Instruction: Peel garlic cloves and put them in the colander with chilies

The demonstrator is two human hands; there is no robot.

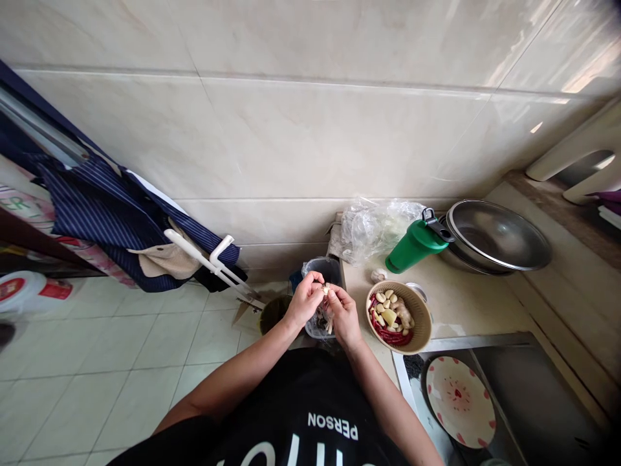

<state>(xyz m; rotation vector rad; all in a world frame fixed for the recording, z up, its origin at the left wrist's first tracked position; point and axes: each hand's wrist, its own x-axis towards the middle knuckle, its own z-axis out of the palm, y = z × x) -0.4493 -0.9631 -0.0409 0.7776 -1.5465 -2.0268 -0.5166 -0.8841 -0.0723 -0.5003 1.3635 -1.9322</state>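
Between my fingertips is a small pale garlic clove (325,290), pinched by both hands above a lined trash bin (330,266). My left hand (306,300) closes on it from the left, and my right hand (343,316) meets it from the right. A bit of papery skin hangs below my right fingers. Just right of my hands, a tan woven basket (424,317) holds peeled garlic cloves (381,298), ginger (402,312) and dried red chilies (392,336). Beside its rim lies a whole garlic bulb (379,276).
A green shaker bottle (414,246), a clear plastic bag (373,226) and stacked metal bowls (499,236) stand along the counter's back. At lower right, a patterned plate (460,401) lies in the sink area. Striped cloth (107,213) and a white-handled rod (208,262) are at left.
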